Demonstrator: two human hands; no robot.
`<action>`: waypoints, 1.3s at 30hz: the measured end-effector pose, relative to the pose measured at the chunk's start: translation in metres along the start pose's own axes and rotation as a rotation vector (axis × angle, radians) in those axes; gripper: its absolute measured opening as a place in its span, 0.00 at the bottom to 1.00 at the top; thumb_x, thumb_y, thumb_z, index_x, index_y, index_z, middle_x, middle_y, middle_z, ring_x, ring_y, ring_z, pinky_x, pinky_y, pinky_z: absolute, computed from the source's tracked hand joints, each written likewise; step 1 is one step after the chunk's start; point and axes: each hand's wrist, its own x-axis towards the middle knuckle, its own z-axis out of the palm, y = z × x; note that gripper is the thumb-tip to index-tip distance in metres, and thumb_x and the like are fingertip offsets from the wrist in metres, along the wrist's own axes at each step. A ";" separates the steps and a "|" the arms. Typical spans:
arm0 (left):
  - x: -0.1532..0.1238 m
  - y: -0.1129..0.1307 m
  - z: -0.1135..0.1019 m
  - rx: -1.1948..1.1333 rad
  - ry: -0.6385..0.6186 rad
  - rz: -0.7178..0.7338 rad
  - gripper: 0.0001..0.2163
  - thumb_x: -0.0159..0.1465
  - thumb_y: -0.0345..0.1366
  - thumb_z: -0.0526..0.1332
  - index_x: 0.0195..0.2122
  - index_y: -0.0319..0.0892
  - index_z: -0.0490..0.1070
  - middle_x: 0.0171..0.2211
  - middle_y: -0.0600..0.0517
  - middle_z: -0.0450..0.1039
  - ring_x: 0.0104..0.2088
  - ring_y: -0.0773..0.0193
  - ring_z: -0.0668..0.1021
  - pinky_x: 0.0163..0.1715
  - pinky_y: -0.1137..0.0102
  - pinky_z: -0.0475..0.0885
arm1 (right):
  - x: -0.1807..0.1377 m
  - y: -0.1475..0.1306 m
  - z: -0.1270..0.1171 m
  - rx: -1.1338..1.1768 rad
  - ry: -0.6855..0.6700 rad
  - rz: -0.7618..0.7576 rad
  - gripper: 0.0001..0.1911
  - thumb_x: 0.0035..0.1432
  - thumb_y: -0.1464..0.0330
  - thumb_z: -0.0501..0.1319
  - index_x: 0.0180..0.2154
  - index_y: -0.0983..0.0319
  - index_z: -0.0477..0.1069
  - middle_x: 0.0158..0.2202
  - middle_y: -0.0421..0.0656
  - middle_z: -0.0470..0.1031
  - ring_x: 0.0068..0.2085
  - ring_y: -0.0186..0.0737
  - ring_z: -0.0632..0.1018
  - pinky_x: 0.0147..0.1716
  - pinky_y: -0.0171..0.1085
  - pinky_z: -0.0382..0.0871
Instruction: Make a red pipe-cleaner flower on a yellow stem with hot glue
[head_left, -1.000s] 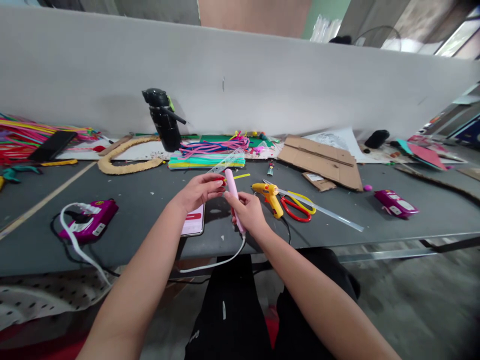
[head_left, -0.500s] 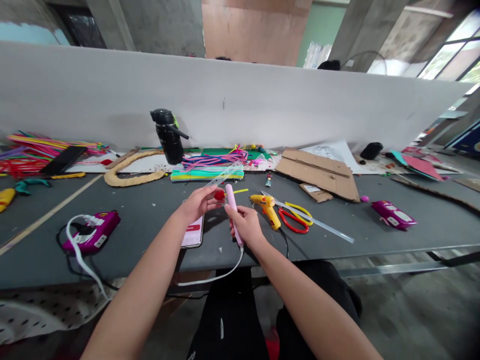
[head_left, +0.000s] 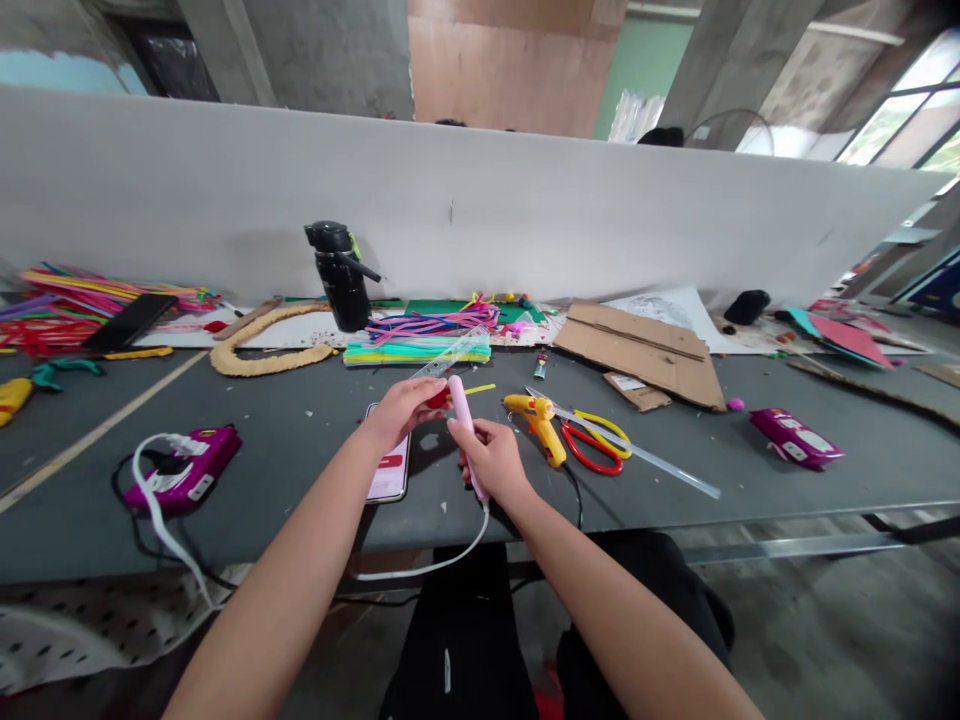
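Note:
My left hand (head_left: 409,408) is closed with its fingertips on a small red fuzzy ball (head_left: 439,399). A thin yellow-green stem (head_left: 480,389) sticks out to the right, beyond the wand. In my right hand (head_left: 491,455) is a slim pink corded wand (head_left: 460,402), gripped round its lower part and tilted upright; its exact kind is unclear. The wand's top is right beside the red ball; whether they touch I cannot tell. A white cable runs from its lower end. Beneath my left hand lies a phone (head_left: 390,478) with a lit screen, partly covered.
Right of my hands lie a yellow glue gun (head_left: 541,424), red-and-yellow scissors (head_left: 592,452) and a clear glue stick (head_left: 667,467). Behind are bundled pipe cleaners (head_left: 420,350), a black bottle (head_left: 341,280) and cardboard (head_left: 637,350). Purple power strips (head_left: 199,475) sit at both sides.
My left hand has moved slightly right, bringing the red ball closer to the wand's top. The right hand keeps its hold on the wand. The view has shifted a little.

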 end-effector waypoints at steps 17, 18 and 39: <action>0.002 -0.004 -0.001 0.071 0.022 0.056 0.18 0.49 0.46 0.78 0.37 0.41 0.83 0.33 0.49 0.80 0.33 0.64 0.79 0.32 0.73 0.74 | -0.004 -0.002 0.002 -0.062 -0.007 -0.038 0.25 0.57 0.46 0.63 0.24 0.59 0.65 0.17 0.35 0.66 0.16 0.34 0.70 0.15 0.32 0.61; 0.002 -0.004 -0.001 0.067 0.020 0.044 0.18 0.50 0.46 0.78 0.37 0.41 0.83 0.34 0.48 0.80 0.34 0.64 0.79 0.32 0.74 0.74 | -0.004 -0.002 0.002 -0.057 -0.006 -0.037 0.25 0.57 0.46 0.63 0.24 0.59 0.66 0.17 0.35 0.66 0.16 0.34 0.70 0.15 0.32 0.62; 0.000 -0.002 -0.004 0.008 -0.037 -0.027 0.11 0.54 0.36 0.73 0.36 0.38 0.81 0.32 0.49 0.78 0.29 0.67 0.78 0.28 0.75 0.73 | -0.001 0.002 0.000 -0.051 0.025 -0.046 0.25 0.58 0.45 0.62 0.26 0.60 0.67 0.18 0.36 0.67 0.17 0.34 0.71 0.14 0.30 0.61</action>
